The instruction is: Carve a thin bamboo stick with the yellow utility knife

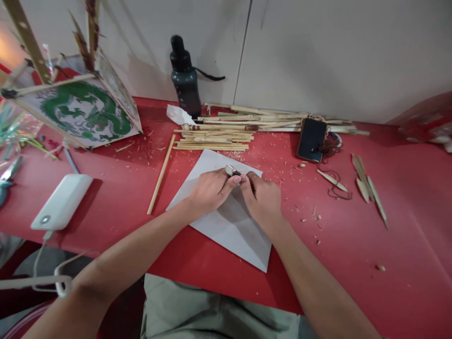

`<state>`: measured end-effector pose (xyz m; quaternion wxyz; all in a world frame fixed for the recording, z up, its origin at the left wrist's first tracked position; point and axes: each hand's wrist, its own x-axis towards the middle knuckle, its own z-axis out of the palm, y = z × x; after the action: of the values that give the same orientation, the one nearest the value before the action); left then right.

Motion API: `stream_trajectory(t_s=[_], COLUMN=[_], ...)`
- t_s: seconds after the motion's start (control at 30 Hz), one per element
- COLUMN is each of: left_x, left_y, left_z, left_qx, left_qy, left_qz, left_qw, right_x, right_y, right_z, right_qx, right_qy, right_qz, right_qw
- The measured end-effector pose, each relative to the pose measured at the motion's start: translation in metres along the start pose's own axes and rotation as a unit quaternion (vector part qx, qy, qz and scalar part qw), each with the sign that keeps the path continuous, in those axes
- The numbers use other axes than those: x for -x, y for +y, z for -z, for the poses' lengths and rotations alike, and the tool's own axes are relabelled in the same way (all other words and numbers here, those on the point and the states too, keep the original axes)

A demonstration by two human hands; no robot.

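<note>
Over a white sheet of paper (243, 230) on the red table, both my hands meet with their fingertips together. My left hand (211, 188) is closed, its thumb pressed against a small black and silvery object (233, 171). From the other side my right hand (263, 195) is closed on the same object, thumb against thumb. Most of the object is covered by my fingers, so its kind does not show. Just beyond the paper lies a stack of thin bamboo sticks (212, 140). A single stick (161, 174) rests left of the paper.
A paper lantern with a green dragon (84, 110) stands at the back left, beside a dark bottle (186, 87). A white power bank (62, 201) with a cable lies at left. To the right are a phone (311, 139), pointed bamboo pieces (363, 179) and scattered shavings.
</note>
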<state>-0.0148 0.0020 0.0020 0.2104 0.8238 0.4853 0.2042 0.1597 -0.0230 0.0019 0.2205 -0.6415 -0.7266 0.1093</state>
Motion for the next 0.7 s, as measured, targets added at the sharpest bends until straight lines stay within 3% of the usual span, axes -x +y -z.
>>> stream_trajectory(t_s=[0.43,0.7], left_x=[-0.0004,0.0006], left_y=[-0.0033,-0.0055], left_z=[-0.002,-0.0018], left_qx=[-0.028,0.007], left_qy=[-0.008,-0.004], left_qz=[0.038,0.006], left_qw=[0.999,1.0], right_x=[-0.0007,-0.0003], right_y=[-0.0001,-0.0011], right_z=[0.0003,0.0004], right_qx=[-0.018,-0.019], right_qy=[-0.006,-0.006], right_qz=[0.003,-0.001], right_qw=[1.0,1.0])
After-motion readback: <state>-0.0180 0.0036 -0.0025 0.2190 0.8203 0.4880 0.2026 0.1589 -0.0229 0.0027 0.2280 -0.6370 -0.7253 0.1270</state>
